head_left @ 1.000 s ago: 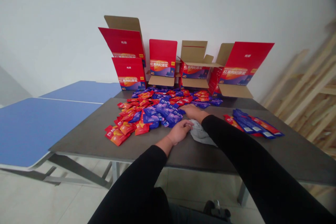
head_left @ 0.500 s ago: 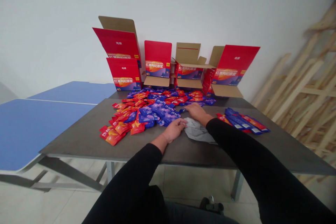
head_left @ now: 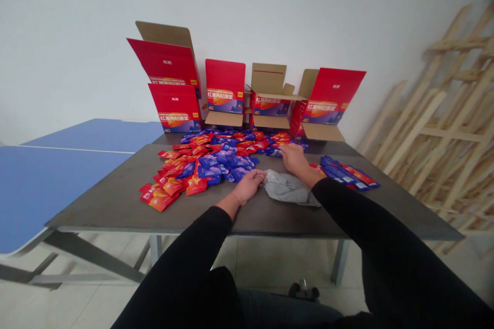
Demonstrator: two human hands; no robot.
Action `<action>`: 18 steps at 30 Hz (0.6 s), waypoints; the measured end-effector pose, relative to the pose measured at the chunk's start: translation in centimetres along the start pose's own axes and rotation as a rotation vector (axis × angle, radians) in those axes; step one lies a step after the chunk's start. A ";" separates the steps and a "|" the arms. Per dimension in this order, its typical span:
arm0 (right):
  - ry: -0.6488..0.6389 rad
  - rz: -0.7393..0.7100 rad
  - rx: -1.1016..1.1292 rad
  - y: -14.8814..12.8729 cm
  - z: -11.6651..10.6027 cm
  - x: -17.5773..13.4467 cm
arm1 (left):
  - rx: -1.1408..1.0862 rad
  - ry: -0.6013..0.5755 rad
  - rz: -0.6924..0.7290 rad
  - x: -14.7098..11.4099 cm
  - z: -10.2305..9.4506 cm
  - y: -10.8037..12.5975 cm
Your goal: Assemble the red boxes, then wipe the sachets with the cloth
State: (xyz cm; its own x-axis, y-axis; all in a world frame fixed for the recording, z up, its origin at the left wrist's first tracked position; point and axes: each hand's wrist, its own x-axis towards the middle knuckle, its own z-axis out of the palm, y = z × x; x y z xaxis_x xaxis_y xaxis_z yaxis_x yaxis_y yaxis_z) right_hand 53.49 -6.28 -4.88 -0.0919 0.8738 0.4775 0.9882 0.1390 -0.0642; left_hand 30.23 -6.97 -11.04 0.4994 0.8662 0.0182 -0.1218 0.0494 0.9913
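My left hand (head_left: pixel 250 186) is closed at the left edge of a crumpled grey bag (head_left: pixel 287 188), which looks like thin plastic. Its fingertips pinch the bag's mouth; the bag lies flat on the table. My right hand (head_left: pixel 296 160) is above the bag's far side, fingers closed at a purple-blue sachet (head_left: pixel 274 152) beside the pile. Part of that grip is hidden by the hand itself. Left of both hands spreads a heap of red sachets (head_left: pixel 168 185) and purple sachets (head_left: pixel 227 159). To the right of my right forearm lies a small stack of sachets (head_left: pixel 341 172), purple and red.
Red cartons stand along the table's back: a stacked pair (head_left: pixel 175 108) at left, then a carton (head_left: pixel 226 87), another (head_left: pixel 270 105) and one with raised flaps (head_left: pixel 328 100). A blue table-tennis table (head_left: pixel 77 169) adjoins at left. Wooden frames (head_left: pixel 443 133) lean at right.
My right hand has moved a little away from the bag, up and forward. My left hand keeps its place at the bag's edge. The whole view has shifted slightly.
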 end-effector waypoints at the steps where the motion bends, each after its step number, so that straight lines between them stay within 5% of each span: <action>1: 0.018 -0.034 0.019 -0.1 -0.2 -0.2 | -0.043 0.011 -0.018 0.0 0.0 0.2; 5: 0.013 -0.250 0.085 -1.5 -0.7 -1.8 | -0.305 0.043 -0.126 0.0 -0.1 1.1; 11: -0.060 -0.437 0.111 -4.0 -0.1 -5.3 | -0.490 -0.078 -0.170 -0.9 -0.5 2.2; 18: 0.176 -0.165 0.226 -4.4 2.6 -7.7 | -0.536 -0.007 -0.119 -0.8 -0.3 2.2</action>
State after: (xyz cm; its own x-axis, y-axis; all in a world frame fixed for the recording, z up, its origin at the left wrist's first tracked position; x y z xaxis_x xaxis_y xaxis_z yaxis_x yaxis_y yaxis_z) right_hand 49.50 -12.47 -10.54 -0.2062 0.7401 0.6401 0.9077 0.3890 -0.1573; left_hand 29.25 -7.41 -8.91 0.5421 0.8357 -0.0877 -0.4827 0.3951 0.7816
